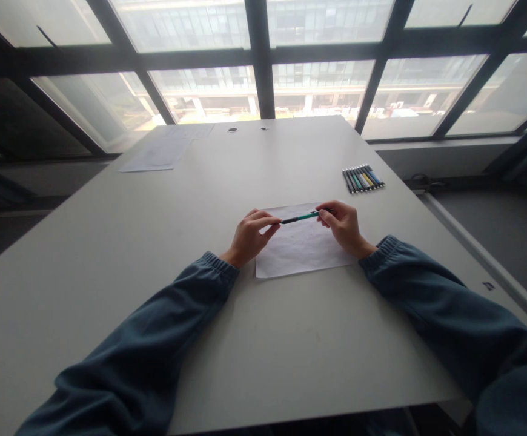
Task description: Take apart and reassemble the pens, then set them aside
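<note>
A green pen with dark ends (300,217) is held level just above a white sheet of paper (300,249) on the grey table (109,242). My left hand (251,235) pinches the pen's left end with its fingers curled. My right hand (341,224) grips the pen's right end. Both wrists rest at the sheet's side edges. Faint marks show on the paper, too pale to read.
A row of several coloured pens (363,178) lies side by side to the right, past the sheet. Loose white papers (163,150) lie at the table's far left. Two small dark round spots (232,129) mark the far edge, below large windows.
</note>
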`<act>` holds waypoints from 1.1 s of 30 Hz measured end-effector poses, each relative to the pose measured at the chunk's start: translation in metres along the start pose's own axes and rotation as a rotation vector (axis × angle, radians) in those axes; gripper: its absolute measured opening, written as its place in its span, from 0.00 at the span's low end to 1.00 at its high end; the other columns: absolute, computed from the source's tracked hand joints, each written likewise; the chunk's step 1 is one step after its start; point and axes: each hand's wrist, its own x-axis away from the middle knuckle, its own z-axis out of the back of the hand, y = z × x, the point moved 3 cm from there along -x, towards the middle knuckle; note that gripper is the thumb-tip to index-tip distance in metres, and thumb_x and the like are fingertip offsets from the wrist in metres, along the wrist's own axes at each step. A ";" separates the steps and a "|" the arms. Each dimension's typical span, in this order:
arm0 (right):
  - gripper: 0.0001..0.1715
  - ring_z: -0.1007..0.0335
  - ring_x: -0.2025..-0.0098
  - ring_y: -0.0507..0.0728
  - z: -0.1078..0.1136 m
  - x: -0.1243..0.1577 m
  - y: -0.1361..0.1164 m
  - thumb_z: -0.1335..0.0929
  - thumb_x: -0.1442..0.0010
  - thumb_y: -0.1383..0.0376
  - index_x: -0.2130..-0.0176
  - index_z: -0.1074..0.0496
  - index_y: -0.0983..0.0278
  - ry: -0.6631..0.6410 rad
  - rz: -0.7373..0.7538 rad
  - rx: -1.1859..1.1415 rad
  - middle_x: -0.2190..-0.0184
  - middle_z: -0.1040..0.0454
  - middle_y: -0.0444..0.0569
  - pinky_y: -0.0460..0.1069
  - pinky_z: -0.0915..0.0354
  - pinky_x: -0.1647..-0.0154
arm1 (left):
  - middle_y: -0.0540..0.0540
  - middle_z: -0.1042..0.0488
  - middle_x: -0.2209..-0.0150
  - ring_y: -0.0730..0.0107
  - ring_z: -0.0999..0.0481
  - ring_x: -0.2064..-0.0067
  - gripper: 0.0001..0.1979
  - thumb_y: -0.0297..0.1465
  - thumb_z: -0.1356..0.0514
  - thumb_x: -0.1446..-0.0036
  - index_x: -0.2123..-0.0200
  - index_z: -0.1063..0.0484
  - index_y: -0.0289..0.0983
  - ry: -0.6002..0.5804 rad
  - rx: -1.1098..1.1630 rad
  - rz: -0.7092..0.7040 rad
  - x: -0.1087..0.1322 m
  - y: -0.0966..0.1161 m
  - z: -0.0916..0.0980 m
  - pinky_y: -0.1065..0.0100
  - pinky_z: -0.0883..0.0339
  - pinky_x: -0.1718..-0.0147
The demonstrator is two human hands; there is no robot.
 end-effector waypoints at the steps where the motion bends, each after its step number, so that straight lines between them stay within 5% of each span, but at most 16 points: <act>1: 0.09 0.33 0.76 0.51 0.000 0.000 0.000 0.29 0.43 0.62 0.64 0.22 0.65 0.013 0.000 0.007 0.76 0.25 0.46 0.47 0.36 0.76 | 0.45 0.20 0.63 0.64 0.25 0.60 0.08 0.35 0.38 0.36 0.61 0.19 0.40 0.004 -0.008 0.002 0.000 0.000 0.000 0.61 0.28 0.59; 10: 0.06 0.39 0.80 0.50 0.013 -0.008 0.005 0.33 0.45 0.65 0.69 0.25 0.63 0.274 0.011 -0.005 0.82 0.33 0.41 0.46 0.43 0.80 | 0.46 0.22 0.63 0.64 0.25 0.59 0.06 0.32 0.39 0.35 0.61 0.21 0.40 0.084 -0.060 0.074 -0.001 -0.005 0.004 0.61 0.30 0.57; 17: 0.04 0.42 0.81 0.49 0.019 -0.012 0.011 0.33 0.46 0.65 0.70 0.28 0.63 0.427 -0.056 -0.131 0.83 0.37 0.40 0.45 0.47 0.82 | 0.46 0.24 0.64 0.66 0.26 0.61 0.08 0.32 0.42 0.34 0.62 0.24 0.38 0.158 -0.079 0.174 0.002 -0.012 0.008 0.67 0.31 0.66; 23: 0.06 0.36 0.78 0.50 0.015 -0.011 0.009 0.32 0.45 0.64 0.65 0.27 0.63 0.381 -0.057 -0.120 0.80 0.29 0.42 0.45 0.41 0.79 | 0.45 0.25 0.63 0.65 0.26 0.59 0.09 0.34 0.43 0.33 0.61 0.24 0.38 0.307 -0.098 0.168 0.000 -0.006 0.017 0.66 0.30 0.64; 33: 0.11 0.21 0.63 0.59 0.003 -0.010 0.023 0.28 0.44 0.61 0.62 0.23 0.64 0.101 -0.025 0.123 0.66 0.19 0.51 0.55 0.27 0.58 | 0.46 0.21 0.65 0.68 0.24 0.62 0.08 0.35 0.38 0.36 0.61 0.19 0.40 -0.123 0.099 -0.031 0.001 -0.002 -0.006 0.65 0.29 0.60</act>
